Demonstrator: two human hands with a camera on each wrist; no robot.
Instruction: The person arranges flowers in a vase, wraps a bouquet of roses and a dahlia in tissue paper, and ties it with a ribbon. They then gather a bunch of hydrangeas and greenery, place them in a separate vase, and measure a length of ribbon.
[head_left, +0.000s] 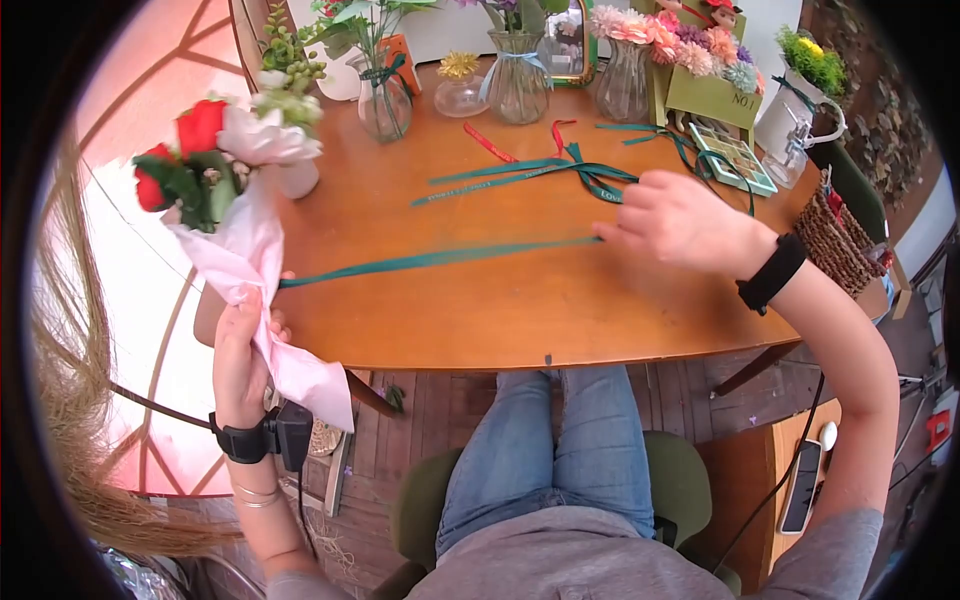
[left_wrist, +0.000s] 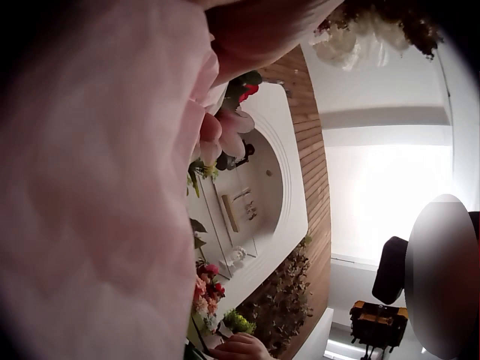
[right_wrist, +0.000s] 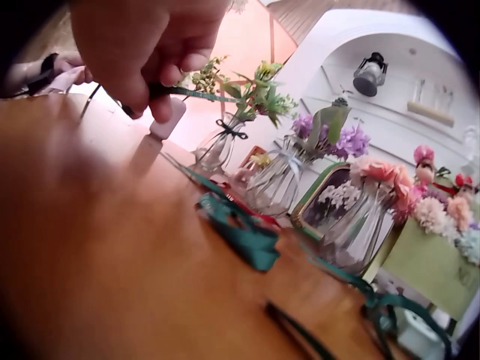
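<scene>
My left hand [head_left: 238, 350] grips a small bouquet at its wrapped stems, over the table's left edge. Red roses [head_left: 200, 128], a white bloom [head_left: 262, 140] and dark leaves stand out of its pink wrapping paper [head_left: 240, 240], which fills much of the left wrist view. From beside the left hand, a green ribbon [head_left: 420, 260] stretches taut across the table to my right hand [head_left: 665, 225]. In the right wrist view, thumb and fingertips [right_wrist: 135, 101] pinch the ribbon's end. More green ribbon [right_wrist: 240, 232] lies looped on the table near the right hand.
Glass vases of flowers [head_left: 520, 80] line the back of the wooden table [head_left: 420, 330]. Two short red ribbon pieces [head_left: 490, 145] lie before them. A green flower box [head_left: 710, 100], a pastel tray [head_left: 735, 160] and a woven basket [head_left: 840, 235] stand at the right.
</scene>
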